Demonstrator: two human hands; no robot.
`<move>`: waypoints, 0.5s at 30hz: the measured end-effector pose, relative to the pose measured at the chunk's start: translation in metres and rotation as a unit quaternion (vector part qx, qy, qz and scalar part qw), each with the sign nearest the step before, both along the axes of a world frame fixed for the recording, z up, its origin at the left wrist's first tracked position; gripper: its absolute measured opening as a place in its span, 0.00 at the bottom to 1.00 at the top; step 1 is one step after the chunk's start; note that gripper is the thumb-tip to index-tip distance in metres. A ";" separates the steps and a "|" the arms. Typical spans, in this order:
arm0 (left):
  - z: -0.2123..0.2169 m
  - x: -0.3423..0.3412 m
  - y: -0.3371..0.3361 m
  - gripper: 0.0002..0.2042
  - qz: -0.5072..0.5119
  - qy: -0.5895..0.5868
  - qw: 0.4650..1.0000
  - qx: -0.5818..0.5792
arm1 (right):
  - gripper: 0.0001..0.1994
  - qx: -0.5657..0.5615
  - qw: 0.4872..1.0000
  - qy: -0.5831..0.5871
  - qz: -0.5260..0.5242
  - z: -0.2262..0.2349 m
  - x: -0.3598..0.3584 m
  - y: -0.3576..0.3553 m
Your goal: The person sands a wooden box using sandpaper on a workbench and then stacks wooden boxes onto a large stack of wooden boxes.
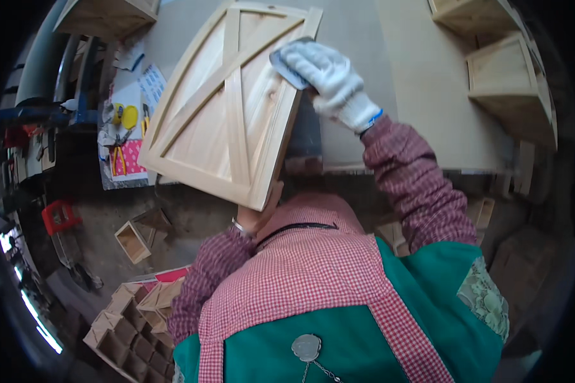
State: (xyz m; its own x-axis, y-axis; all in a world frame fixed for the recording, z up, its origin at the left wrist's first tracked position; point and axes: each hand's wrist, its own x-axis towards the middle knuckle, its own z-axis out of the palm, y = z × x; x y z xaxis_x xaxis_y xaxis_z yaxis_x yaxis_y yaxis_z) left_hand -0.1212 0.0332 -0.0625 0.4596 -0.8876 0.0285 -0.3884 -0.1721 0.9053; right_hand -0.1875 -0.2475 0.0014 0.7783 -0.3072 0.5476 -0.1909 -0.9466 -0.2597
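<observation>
A pale wooden panel (201, 137), framed and crossed by raised strips, is held tilted over the table's near edge. At its near corner is my bare left hand (262, 215), closed on the edge, its fingers mostly hidden beneath the wood. My right hand (329, 76), in a white knit glove, is closed over a flat grey pad (289, 75) that looks like a sanding sheet. That pad rests against the panel's right edge, near the far end.
Pliers (119, 156), a yellow tape measure (119, 113) and papers lie on the table (428, 108) at left. Wooden boxes (501, 70) stand at the far right, another (102, 16) at the far left. More wooden pieces (124, 332) sit low at left; a small wooden box (134, 242) lies on the floor.
</observation>
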 end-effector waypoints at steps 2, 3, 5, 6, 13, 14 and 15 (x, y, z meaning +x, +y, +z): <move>-0.012 -0.003 -0.001 0.13 0.005 -0.032 0.999 -0.012 | 0.28 -0.012 0.999 0.044 -0.005 -0.008 -0.007 0.002; -0.017 -0.004 0.000 0.12 0.017 -0.069 0.997 -0.033 | 0.28 -0.051 0.997 0.061 -0.020 -0.012 -0.007 0.001; -0.002 0.002 0.014 0.12 -0.041 -0.097 0.994 0.011 | 0.26 -0.124 0.988 0.086 -0.042 -0.022 -0.004 0.001; 0.011 0.009 0.020 0.13 -0.092 -0.123 0.987 0.048 | 0.26 -0.119 0.988 0.084 -0.045 -0.028 -0.003 -0.001; 0.116 0.084 0.030 0.09 -0.009 -0.177 0.984 0.003 | 0.19 -0.033 0.975 0.198 -0.091 0.014 -0.017 0.135; 0.120 0.104 0.019 0.10 0.007 -0.244 0.969 -0.025 | 0.18 0.004 0.966 0.247 -0.070 0.023 -0.017 0.166; 0.116 0.125 0.004 0.12 0.022 -0.307 0.950 -0.057 | 0.18 0.002 0.967 0.246 -0.069 0.023 -0.016 0.170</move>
